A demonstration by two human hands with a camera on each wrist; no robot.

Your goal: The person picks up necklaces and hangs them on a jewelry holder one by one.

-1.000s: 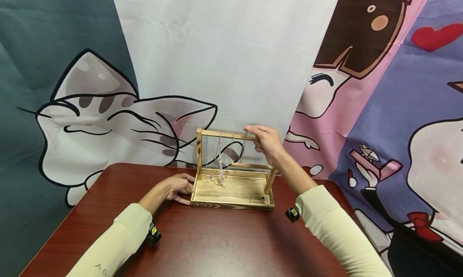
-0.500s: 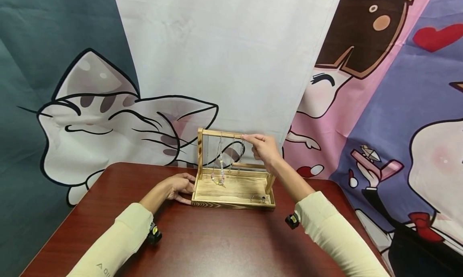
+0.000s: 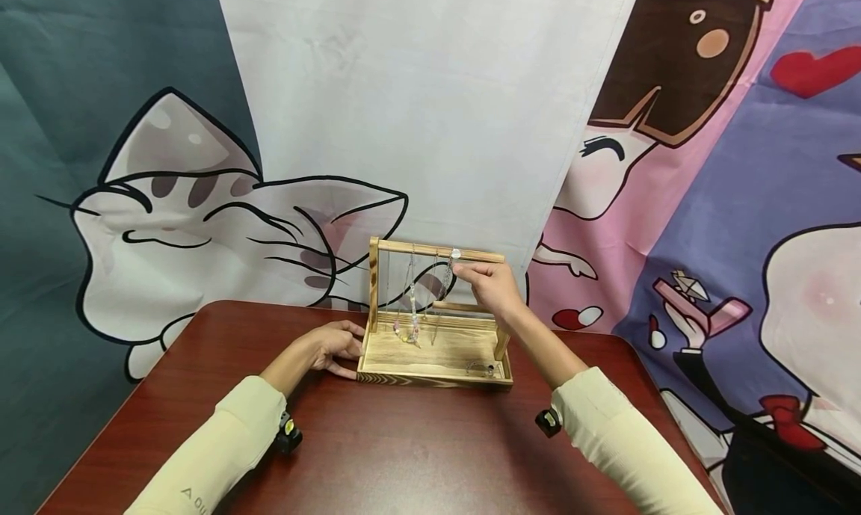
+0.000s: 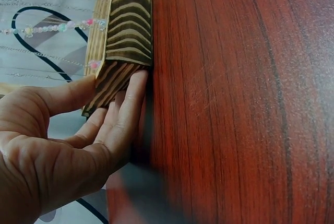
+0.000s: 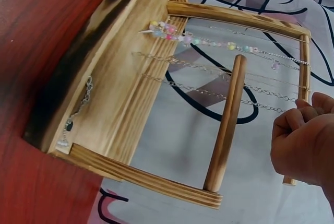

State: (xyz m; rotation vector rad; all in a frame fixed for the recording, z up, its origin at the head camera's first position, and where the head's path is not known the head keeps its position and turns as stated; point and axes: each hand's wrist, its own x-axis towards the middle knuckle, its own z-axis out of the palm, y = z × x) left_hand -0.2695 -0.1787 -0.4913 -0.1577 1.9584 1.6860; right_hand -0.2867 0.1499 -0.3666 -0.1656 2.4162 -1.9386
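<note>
A wooden jewelry stand (image 3: pixel 430 359) has a shallow tray under a raised bar. My left hand (image 3: pixel 335 348) holds the tray's left end, thumb at its rim and fingers along the outside, as the left wrist view shows. My right hand (image 3: pixel 494 285) pinches a silver chain necklace (image 5: pixel 261 105) just below the top bar (image 3: pixel 403 246). That chain hangs from the bar, with a small pale disc (image 3: pixel 456 253) showing at the top. Left of it hang a pastel bead necklace (image 5: pixel 172 35) and thinner chains. My curled right fingers hide part of the chain.
A chain bracelet (image 5: pixel 78 108) with a dark piece lies in the tray's right corner. A shorter wooden rod (image 5: pixel 227 125) stands out behind the tray. The reddish table (image 3: pixel 417 455) extends in front, and a printed cloth (image 3: pixel 430 126) hangs close behind.
My right hand has moved down from the top of the bar to just below it, still pinching the chain. My left hand stays on the tray's end.
</note>
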